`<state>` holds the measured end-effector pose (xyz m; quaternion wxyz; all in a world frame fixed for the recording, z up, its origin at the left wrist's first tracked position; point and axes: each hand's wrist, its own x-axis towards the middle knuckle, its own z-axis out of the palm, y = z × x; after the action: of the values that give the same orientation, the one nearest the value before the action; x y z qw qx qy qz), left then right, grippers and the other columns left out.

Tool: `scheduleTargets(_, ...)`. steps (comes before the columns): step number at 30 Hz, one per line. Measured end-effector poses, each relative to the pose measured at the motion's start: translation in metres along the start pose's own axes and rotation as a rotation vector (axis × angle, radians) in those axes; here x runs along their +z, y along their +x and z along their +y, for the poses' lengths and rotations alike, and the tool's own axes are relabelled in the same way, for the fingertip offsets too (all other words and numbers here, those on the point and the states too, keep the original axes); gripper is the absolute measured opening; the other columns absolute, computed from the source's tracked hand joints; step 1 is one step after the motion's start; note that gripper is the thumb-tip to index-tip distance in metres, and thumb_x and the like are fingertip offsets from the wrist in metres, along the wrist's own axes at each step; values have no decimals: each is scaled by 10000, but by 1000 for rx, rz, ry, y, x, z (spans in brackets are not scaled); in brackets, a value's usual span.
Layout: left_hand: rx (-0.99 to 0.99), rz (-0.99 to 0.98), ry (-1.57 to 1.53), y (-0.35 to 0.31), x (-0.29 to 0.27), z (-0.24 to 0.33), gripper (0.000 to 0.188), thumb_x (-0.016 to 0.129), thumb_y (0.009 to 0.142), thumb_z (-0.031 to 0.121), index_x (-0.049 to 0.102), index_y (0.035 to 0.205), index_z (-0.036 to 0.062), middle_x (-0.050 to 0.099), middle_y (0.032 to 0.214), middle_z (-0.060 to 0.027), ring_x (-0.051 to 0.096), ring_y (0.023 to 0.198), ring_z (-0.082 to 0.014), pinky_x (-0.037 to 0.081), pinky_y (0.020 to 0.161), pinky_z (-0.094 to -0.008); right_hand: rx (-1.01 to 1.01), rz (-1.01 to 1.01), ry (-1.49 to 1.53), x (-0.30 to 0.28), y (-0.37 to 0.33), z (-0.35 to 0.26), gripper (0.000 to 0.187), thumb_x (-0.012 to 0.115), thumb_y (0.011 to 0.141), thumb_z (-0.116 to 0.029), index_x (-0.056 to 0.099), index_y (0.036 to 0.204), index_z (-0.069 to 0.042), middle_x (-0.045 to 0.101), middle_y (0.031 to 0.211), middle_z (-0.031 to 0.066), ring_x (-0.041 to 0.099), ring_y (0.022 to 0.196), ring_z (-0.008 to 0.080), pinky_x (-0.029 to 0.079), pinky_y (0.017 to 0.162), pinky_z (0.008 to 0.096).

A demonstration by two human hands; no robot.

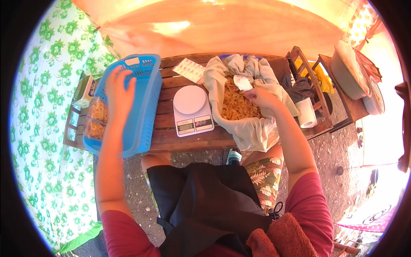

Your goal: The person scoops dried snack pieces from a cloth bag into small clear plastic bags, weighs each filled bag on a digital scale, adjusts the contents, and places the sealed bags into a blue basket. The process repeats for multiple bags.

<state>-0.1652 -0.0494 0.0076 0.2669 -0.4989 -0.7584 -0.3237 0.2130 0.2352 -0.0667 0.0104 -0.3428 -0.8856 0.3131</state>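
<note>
My left hand [119,88] is over the left part of a long blue plastic basket [147,107], with fingers apart and nothing seen in them. Below it in the basket are clear packs of golden chips [96,128]. My right hand [262,98] is closed on the handle end of a white scoop [242,82], which rests at the top of a heap of thin golden chips [235,105]. A pale cloth [252,132] lines the container around the chips. Between basket and cloth stands a white kitchen scale [190,103], its round platform bare.
Everything stands on a slatted wooden bench [167,109]. A sheet with rows of small pale shapes [189,70] lies behind the scale. A white roll [306,112], a wooden rack [312,81] and a large tub [349,70] are at right. A small box [85,91] is beside the basket.
</note>
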Motion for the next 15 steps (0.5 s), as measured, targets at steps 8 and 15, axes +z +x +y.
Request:
scheduleTargets(8,59,-109,-231,-13,47,104,126,684,844,166,668,910,60,570,1217,-152,522,1140,-339,397,958,-437,4,854,128,-65,-9,36,240,531,859,-77,665,1057,-51,689,880,133,664,805,257,518,745,349)
scheduleTargets(15,82,-124,-344,-8,73,138,107,693,815,141,667,877,57,583,1166,-144,525,1124,-338,381,954,-457,459,915,-112,-124,7,129,277,599,846,-197,677,1059,-38,686,1036,184,659,987,320,519,831,415)
